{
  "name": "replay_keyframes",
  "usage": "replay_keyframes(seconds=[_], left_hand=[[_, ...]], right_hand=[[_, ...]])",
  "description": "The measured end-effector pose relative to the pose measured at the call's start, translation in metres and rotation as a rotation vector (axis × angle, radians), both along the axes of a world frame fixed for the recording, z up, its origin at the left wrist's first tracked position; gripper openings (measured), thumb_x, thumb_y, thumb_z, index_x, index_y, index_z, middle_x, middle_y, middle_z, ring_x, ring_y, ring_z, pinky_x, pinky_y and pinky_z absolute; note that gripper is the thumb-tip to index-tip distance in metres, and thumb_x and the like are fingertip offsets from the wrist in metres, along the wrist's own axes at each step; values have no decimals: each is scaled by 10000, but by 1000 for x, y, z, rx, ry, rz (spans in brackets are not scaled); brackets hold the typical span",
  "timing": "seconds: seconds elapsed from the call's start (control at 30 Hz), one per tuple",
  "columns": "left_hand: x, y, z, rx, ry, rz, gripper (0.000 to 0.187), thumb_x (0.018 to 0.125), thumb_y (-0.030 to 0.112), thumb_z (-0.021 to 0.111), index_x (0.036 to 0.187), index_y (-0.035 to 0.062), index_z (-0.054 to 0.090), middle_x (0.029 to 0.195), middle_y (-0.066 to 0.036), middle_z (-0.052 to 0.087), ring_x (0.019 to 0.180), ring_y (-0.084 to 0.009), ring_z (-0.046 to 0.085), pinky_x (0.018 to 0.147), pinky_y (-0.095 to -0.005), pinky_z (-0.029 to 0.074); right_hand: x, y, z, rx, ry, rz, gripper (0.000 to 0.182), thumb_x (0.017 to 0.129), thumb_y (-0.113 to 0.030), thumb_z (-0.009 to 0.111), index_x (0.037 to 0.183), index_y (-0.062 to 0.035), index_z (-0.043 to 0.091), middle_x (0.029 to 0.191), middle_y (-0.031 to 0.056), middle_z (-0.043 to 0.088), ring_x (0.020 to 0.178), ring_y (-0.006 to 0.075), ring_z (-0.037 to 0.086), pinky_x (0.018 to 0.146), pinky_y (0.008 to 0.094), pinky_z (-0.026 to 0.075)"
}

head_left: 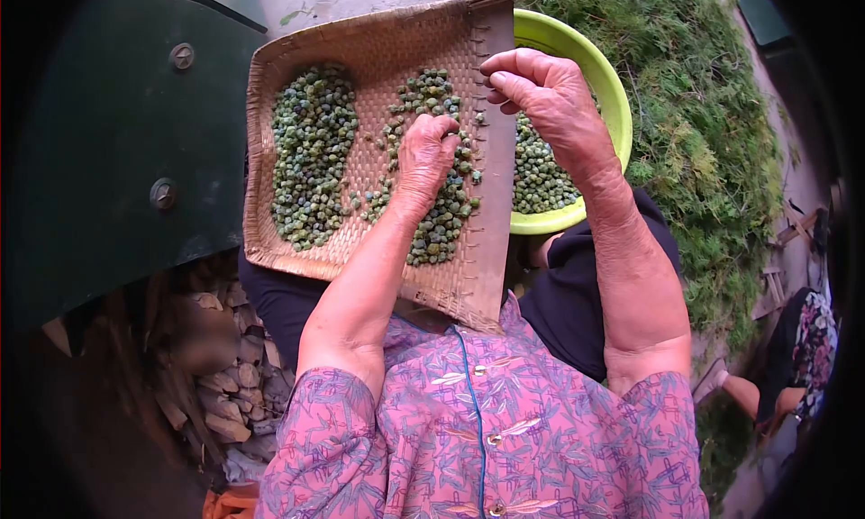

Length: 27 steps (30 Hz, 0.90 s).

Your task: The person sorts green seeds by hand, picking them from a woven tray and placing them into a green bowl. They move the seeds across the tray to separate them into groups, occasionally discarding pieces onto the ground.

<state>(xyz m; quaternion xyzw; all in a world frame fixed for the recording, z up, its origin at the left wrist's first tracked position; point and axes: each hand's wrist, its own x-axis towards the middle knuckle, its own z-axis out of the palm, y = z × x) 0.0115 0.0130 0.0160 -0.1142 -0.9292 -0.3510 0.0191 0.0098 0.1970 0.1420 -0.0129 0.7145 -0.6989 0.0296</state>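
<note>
A woven winnowing basket rests across my lap, with small, knobbly green berry-like fruits on it. They form a dense heap on the left and a looser spread toward the basket's flat right edge. Over that looser spread is my left hand, its fingers curled together; their tips are hidden and what they hold cannot be seen. Above the flat edge, my right hand is raised with thumb and fingers pinched. Anything between them is too small to name. More green fruits lie in a lime-green basin partly beneath the basket's edge.
Cut leafy green branches are piled on the right. A dark green panel with metal studs stands at the left, above split firewood. Another person's leg and floral clothing show at the lower right.
</note>
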Motion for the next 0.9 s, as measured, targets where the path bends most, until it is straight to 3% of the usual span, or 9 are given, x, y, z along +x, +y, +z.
replay_keyframes(seconds=[0.1, 0.57, 0.67, 0.73, 0.77, 0.87, 0.9], left_hand=[[3, 14, 0, -180, 12, -23, 139, 704, 146, 696, 818, 79, 656, 841, -114, 571, 853, -290, 581, 740, -412, 476], [4, 11, -12, -171, -1, 97, 139, 716, 136, 689, 836, 71, 658, 822, -127, 581, 803, -301, 578, 722, -394, 455], [5, 5, -12, -17, -3, 138, 99, 767, 113, 657, 835, 44, 637, 781, -85, 595, 726, -226, 578, 672, -340, 459], [4, -1, -5, 532, -357, 270, 90, 798, 108, 635, 822, 21, 628, 739, -39, 602, 679, -137, 558, 628, -289, 460], [5, -2, 0, 549, -325, 267, 97, 845, 107, 590, 844, 11, 605, 710, 16, 559, 659, -65, 496, 605, -224, 423], [5, -7, 11, 527, -362, 271, 89, 839, 107, 594, 853, 20, 613, 711, 11, 570, 664, -72, 515, 599, -230, 428], [6, -6, 19, 586, -487, 304, 90, 861, 118, 595, 900, 38, 607, 758, 10, 587, 682, -81, 550, 610, -226, 454]], right_hand=[[0, 3, 0, -5, -13, -18, 199, 824, -99, 585, 974, 11, 657, 782, 39, 658, 683, 80, 576, 662, 238, 481], [3, -1, 0, 34, 38, -7, 183, 814, -98, 599, 945, 13, 661, 760, 51, 659, 679, 89, 582, 664, 246, 483], [4, 3, -2, 69, 16, 24, 182, 845, -110, 585, 974, -2, 656, 790, 32, 650, 704, 80, 584, 665, 237, 482], [3, 3, -6, 106, 8, 57, 181, 877, -121, 574, 1005, -19, 651, 821, 9, 641, 730, 69, 585, 665, 225, 479], [3, 2, -9, 136, 2, 71, 178, 876, -118, 572, 1001, -19, 652, 809, 7, 637, 713, 66, 572, 660, 225, 477], [4, -4, -10, 154, -1, 84, 171, 873, -108, 569, 988, -15, 654, 780, 4, 626, 677, 64, 544, 648, 226, 474], [3, -5, -11, 144, 10, 79, 188, 842, -108, 573, 967, 3, 657, 757, 46, 638, 674, 88, 572, 651, 246, 483]])
